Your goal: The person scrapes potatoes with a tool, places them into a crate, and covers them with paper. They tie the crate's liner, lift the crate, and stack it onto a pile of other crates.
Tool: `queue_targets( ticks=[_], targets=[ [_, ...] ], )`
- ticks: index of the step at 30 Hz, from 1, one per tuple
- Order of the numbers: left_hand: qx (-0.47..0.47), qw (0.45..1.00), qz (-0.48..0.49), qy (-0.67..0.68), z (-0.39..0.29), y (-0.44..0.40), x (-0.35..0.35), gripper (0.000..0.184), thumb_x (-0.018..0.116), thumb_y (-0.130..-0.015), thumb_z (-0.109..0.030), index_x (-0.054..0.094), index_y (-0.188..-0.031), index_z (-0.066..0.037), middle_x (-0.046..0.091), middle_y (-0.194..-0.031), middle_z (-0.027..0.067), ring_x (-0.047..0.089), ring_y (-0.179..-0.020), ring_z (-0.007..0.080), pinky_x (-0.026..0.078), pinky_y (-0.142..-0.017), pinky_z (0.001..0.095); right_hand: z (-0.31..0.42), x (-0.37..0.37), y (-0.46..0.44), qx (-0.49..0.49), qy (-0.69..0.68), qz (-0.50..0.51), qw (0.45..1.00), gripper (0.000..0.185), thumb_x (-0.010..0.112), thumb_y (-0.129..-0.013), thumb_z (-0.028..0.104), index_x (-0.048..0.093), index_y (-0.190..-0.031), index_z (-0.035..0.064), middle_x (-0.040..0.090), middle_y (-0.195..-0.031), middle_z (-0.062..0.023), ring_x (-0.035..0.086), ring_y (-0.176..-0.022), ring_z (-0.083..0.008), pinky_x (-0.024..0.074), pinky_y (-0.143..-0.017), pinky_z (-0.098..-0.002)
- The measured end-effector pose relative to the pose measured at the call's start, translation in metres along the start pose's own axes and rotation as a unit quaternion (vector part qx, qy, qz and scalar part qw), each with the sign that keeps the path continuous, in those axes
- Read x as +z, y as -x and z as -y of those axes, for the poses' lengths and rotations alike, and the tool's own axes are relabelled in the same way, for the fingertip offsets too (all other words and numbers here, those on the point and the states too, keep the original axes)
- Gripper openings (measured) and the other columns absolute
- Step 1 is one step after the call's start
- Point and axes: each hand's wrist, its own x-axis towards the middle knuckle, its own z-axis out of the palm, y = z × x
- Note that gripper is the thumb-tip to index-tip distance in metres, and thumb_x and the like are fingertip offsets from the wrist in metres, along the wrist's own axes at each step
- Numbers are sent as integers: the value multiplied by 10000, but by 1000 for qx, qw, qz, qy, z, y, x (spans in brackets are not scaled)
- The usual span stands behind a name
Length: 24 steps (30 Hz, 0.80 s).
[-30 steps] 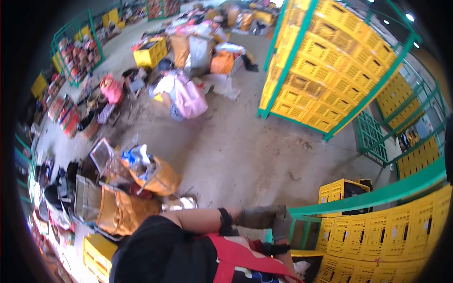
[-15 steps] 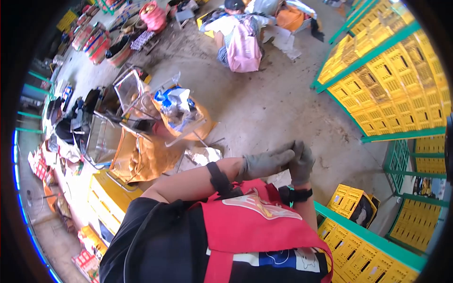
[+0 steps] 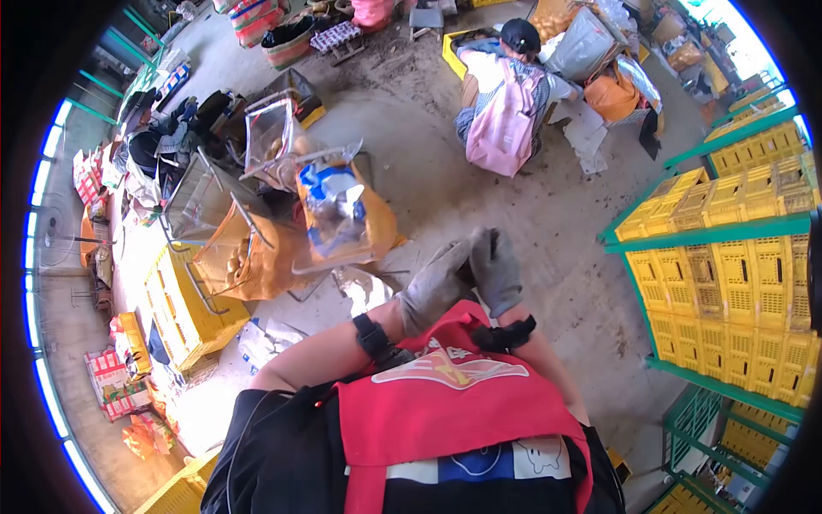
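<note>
My left hand (image 3: 435,288), in a grey work glove, reaches in front of the red apron (image 3: 462,415) with its fingers pressed together. Against its fingertips rests my right hand (image 3: 497,272), also gloved in grey, its fingers curled inward. The two hands touch, and whatever lies between the fingers is hidden. Both wrists have black straps. Beyond the hands is bare concrete floor (image 3: 419,193). To their left stands an orange bag (image 3: 372,218) with blue and clear plastic on top.
A person with a pink backpack (image 3: 501,128) crouches ahead beside a yellow crate (image 3: 451,58). Yellow crates (image 3: 736,287) fill green racks (image 3: 723,231) at right. Metal-framed orange bags (image 3: 257,261) and a yellow crate stack (image 3: 193,313) are at left. Another person (image 3: 158,141) sits behind them.
The view has swung down and to the right. My hands stay together and now appear higher in the picture. The crouching person has shifted right in view.
</note>
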Motion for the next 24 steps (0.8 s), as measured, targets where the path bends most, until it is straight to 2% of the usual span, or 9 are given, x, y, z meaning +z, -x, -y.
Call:
queue_targets(
  ticks=[3, 5, 9, 10, 11, 12, 16, 20, 24],
  targets=[
    [1, 997, -26, 73, -24, -46, 35, 514, 569, -986, -7, 426, -1479, -25, 540, -1420, 100, 526, -1312, 186, 431, -1119, 353, -15, -23, -55, 56, 12, 45, 997, 469, 524, -1014, 472, 655, -898, 37, 694, -858, -249, 668, -872, -466, 510, -733, -513],
    [22, 996, -24, -77, -30, -78, 31, 509, 561, -1006, -54, 411, -1491, -21, 536, -1424, 87, 514, -1319, 187, 406, -1137, 356, -46, -27, -96, 30, -20, 83, 996, 484, 521, -1017, 474, 655, -871, 32, 687, -824, -246, 667, -843, -469, 509, -712, -518],
    [-30, 915, -138, 379, -31, -116, 34, 522, 558, -1021, -44, 376, -1507, 4, 532, -1404, 111, 543, -1280, 199, 437, -1104, 337, -59, -29, -163, 66, -25, 82, 994, 482, 523, -1019, 451, 646, -810, 34, 670, -773, -245, 664, -810, -468, 500, -678, -524],
    [-13, 994, -92, 62, -32, -112, 23, 508, 518, -1048, -86, 355, -1521, 3, 504, -1444, 129, 502, -1333, 211, 404, -1136, 346, -56, -31, -167, 24, -6, 97, 995, 489, 523, -1018, 452, 655, -809, 30, 670, -785, -253, 662, -817, -473, 492, -682, -523],
    [5, 964, -40, -263, -35, -113, 15, 499, 479, -1076, -128, 335, -1536, 1, 476, -1484, 148, 460, -1386, 222, 372, -1169, 356, -52, -26, -176, 17, -5, 101, 995, 489, 523, -1018, 452, 655, -809, 30, 670, -785, -253, 662, -817, -473, 492, -682, -523],
    [10, 963, -48, -263, -35, -117, 11, 499, 479, -1076, -128, 335, -1536, 1, 476, -1484, 148, 460, -1386, 222, 372, -1169, 356, -50, -19, -183, 8, -5, 101, 995, 490, 528, -1015, 452, 659, -813, 25, 671, -790, -255, 663, -809, -469, 491, -673, -511],
    [60, 993, -99, 29, -22, -116, -7, 486, 492, -1062, -103, 359, -1520, -7, 454, -1516, 139, 428, -1428, 234, 349, -1194, 365, -32, 2, -203, -14, -69, 176, 982, 508, 532, -1022, 457, 665, -819, 11, 668, -751, -208, 680, -744, -361, 506, -689, -453],
    [27, 866, -147, 477, -66, -109, -21, 552, 546, -983, 17, 375, -1507, -15, 495, -1469, 112, 491, -1375, 212, 420, -1142, 339, 7, 10, -198, -110, -216, 281, 929, 427, 539, -1046, 417, 686, -928, 33, 707, -860, -87, 659, -781, -222, 524, -751, -369],
    [57, 973, -219, 33, -30, -85, -45, 580, 515, -999, 9, 324, -1545, -30, 492, -1475, 94, 464, -1390, 180, 408, -1146, 313, 43, 24, -177, -141, -236, 366, 889, 398, 572, -1038, 432, 668, -982, 50, 678, -894, -57, 626, -812, -123, 526, -735, -306]
  ],
)
